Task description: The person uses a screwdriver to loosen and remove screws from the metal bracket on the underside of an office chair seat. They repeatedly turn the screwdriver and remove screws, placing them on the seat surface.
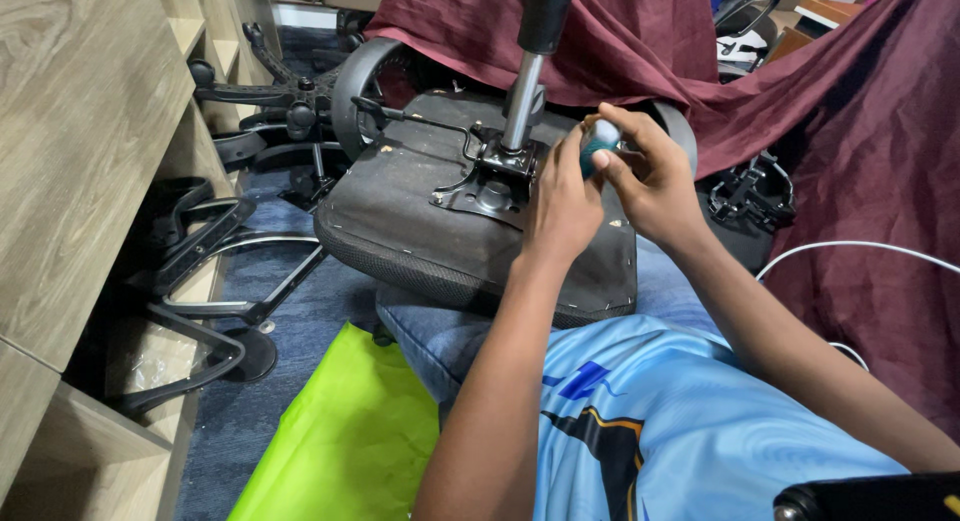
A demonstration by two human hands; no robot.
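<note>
An upturned black office chair seat [420, 211] rests on my lap, its underside up. A metal mechanism plate [492, 186] is bolted in the middle, and a gas lift column [525, 81] rises from it. Just right of the column, my left hand [562, 203] and my right hand [650, 176] meet around a small teal and white handle [600, 141], probably a screwdriver. Its tip is hidden behind my fingers. A curved armrest [352, 86] sticks up at the seat's far left.
Wooden shelving [80, 131] lines the left side. Black chair frames and bases [215, 261] lie on the blue carpet beside it. A maroon cloth [860, 161] covers the right and back. A bright green sheet [350, 431] lies near my knee. A white cable [850, 249] crosses the cloth.
</note>
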